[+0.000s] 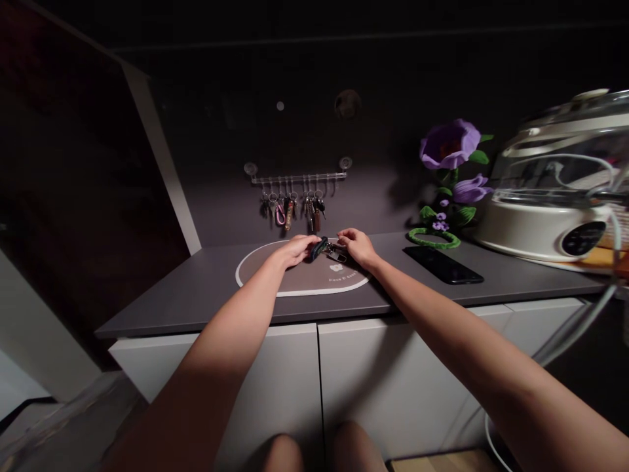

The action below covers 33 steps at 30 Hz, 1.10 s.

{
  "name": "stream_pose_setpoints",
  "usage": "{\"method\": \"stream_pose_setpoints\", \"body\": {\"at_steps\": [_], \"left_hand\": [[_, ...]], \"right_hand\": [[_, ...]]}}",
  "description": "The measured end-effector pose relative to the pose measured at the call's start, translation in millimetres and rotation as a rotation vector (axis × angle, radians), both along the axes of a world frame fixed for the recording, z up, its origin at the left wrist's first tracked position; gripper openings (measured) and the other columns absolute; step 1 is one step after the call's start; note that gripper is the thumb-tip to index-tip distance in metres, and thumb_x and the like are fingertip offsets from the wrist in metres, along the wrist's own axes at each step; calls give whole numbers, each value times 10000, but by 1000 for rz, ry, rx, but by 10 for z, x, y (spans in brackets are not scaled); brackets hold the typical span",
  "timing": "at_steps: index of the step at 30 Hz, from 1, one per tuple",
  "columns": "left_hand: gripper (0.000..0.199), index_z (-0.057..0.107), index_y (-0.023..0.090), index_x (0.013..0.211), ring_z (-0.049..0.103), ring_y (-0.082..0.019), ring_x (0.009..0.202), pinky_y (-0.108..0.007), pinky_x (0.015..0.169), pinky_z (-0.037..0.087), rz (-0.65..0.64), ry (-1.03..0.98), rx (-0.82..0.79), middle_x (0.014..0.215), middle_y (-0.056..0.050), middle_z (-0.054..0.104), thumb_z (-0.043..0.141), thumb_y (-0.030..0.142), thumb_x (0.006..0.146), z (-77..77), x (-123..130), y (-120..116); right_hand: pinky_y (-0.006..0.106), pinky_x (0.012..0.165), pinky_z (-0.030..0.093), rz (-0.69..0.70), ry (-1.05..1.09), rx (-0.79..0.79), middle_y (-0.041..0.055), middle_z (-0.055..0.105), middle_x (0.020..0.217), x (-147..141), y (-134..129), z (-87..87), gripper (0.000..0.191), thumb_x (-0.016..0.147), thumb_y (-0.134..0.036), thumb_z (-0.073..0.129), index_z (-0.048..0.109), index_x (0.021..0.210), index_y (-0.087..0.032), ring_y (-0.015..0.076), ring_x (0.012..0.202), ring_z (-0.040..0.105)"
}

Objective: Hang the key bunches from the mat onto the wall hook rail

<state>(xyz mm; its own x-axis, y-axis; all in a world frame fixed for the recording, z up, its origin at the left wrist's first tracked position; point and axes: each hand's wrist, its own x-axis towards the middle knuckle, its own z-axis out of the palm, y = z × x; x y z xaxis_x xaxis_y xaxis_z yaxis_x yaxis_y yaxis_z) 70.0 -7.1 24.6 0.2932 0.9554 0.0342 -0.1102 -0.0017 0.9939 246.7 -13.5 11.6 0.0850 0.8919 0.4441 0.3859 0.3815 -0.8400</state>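
Stretched forward, your left hand (298,250) pinches a dark key fob (318,249), your right hand (358,247) curled alongside, grip unclear.

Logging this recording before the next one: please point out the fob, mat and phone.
Fob (319,248): head view, on its dark body.
Mat (305,278): head view, on its bare brown surface.
Phone (443,265): head view, on its dark screen.

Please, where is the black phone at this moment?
In the head view, the phone lies right of centre on the counter, in front of the purple flowers, to the right of the right hand.
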Motion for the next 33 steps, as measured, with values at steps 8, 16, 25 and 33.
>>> {"method": "stream_pose_setpoints", "body": {"at_steps": [8, 16, 25, 33], "left_hand": [[180, 573, 105, 728, 521, -102, 519, -223, 515, 430, -136, -168, -118, 591, -44, 583, 440, 218, 770, 88, -3, -50], [218, 576, 111, 767, 558, -134, 655, -285, 678, 480, -161, -332, -110, 677, -74, 598, 428, 272, 768, 143, -33, -92], [248, 594, 106, 749, 556, -156, 670, -312, 691, 483, -171, -366, -111, 682, -94, 600, 426, 289, 751, 171, -43, -112], [254, 586, 117, 703, 540, -150, 600, -302, 625, 476, -124, -394, -143, 613, -80, 588, 419, 305, 735, 161, -56, -98]], "right_hand": [[272, 745, 430, -1, -103, 130, 27, 642, 815, -37, -139, 106, 168, 728, -251, 518, 616, 842, -175, 124, 723, 560], [262, 732, 436, 117, -139, 229, 16, 631, 807, -36, -149, 102, 205, 752, -341, 508, 616, 830, -185, 125, 737, 554], [270, 761, 411, 89, -318, 324, 32, 593, 855, -55, -220, 141, 170, 756, -311, 521, 624, 823, -193, 138, 790, 532], [264, 760, 399, 75, -261, 388, 37, 584, 835, -27, -173, 148, 173, 764, -340, 522, 606, 769, -190, 142, 792, 525]]}}
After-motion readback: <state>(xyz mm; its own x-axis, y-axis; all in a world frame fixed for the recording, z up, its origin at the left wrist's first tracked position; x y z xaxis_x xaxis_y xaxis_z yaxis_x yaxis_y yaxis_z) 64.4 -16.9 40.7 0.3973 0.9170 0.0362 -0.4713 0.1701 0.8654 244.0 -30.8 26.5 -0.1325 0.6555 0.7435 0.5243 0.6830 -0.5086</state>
